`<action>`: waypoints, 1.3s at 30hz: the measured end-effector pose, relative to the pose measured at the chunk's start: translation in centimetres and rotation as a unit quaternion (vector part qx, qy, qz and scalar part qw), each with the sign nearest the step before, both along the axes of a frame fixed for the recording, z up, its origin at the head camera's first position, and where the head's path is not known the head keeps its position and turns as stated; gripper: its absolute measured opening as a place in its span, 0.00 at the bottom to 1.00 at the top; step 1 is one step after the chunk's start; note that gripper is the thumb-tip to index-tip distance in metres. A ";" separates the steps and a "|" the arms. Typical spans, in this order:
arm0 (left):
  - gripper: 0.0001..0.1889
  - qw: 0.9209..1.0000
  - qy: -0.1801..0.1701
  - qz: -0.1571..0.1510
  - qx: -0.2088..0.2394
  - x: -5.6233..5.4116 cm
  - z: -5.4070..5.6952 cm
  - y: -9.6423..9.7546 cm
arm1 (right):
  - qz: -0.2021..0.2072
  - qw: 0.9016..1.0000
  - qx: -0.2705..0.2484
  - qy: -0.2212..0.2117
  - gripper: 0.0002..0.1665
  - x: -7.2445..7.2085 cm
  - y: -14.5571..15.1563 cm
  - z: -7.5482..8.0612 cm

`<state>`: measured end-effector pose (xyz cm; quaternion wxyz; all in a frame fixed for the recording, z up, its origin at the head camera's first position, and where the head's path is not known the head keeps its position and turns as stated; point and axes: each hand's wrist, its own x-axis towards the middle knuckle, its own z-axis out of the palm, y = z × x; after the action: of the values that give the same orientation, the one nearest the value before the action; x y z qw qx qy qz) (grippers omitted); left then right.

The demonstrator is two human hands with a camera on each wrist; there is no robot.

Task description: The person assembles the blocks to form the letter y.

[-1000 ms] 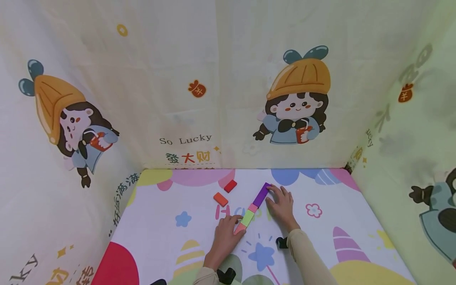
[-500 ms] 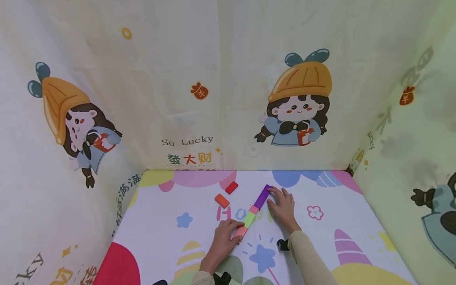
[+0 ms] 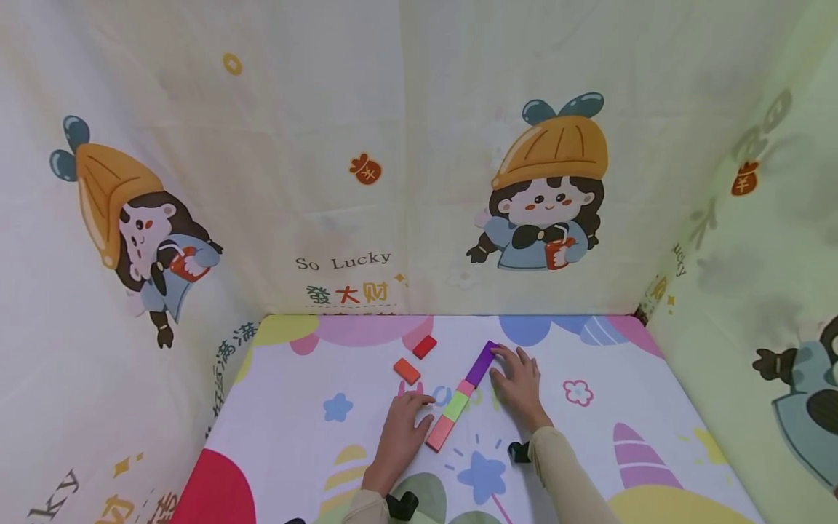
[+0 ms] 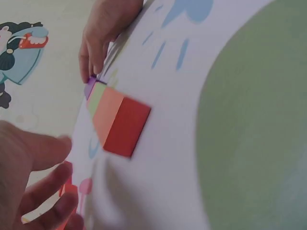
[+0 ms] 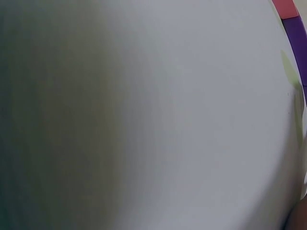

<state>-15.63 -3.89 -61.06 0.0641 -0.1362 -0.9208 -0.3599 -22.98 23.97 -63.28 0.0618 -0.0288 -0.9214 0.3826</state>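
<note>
A straight row of blocks runs diagonally across the table: a salmon-pink block [image 3: 440, 434] at the near end, then a light green block [image 3: 455, 407], a small pink block [image 3: 465, 387] and purple at the far end, the purple block [image 3: 481, 364]. My left hand [image 3: 398, 435] is just left of the salmon block, apart from it, with thumb and fingers spread and nothing between them. At the far right end of the row my right hand [image 3: 521, 386] touches the purple block with its index fingertip; its thumb lies close to the block's side. The right wrist view barely shows that hand.
Behind and left of the row lie an orange block [image 3: 407, 371] and a red block [image 3: 425, 346], apart from each other. The printed tabletop [image 3: 537, 495] meets a hanging cloth [image 3: 432, 182] at the back and sides.
My left hand has let go of the salmon block and drawn back to the left, so that the block shows whole. The right hand stays at the purple block.
</note>
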 end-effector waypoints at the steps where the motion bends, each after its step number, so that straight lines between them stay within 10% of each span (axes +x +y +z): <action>1: 0.16 1.000 0.017 0.017 -0.004 -0.3 0.0 -0.1 | 0.000 1.000 0.001 0.003 0.29 0.0 0.0 0.0; 7: 0.23 0.992 0.080 0.093 -0.024 -2.5 0.3 -0.7 | -0.003 1.000 0.004 0.026 0.29 -0.1 -0.1 -0.1; 12: 0.30 0.991 0.065 0.113 -0.042 -4.2 0.3 -1.1 | -0.005 0.999 0.004 0.034 0.28 0.1 -0.1 -0.1; 29: 0.25 0.990 0.010 0.111 -0.086 -5.9 -0.6 -1.0 | -0.002 1.000 0.012 -0.001 0.30 -0.1 0.0 0.2; 39: 0.25 0.993 0.025 0.048 -0.101 -5.3 -0.7 0.3 | -0.003 1.000 0.012 0.009 0.30 0.1 -0.1 0.2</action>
<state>-20.95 -3.55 -61.72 0.0904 -0.1068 -0.9561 -0.2577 -22.87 23.86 -63.08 0.0716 -0.0274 -0.9251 0.3718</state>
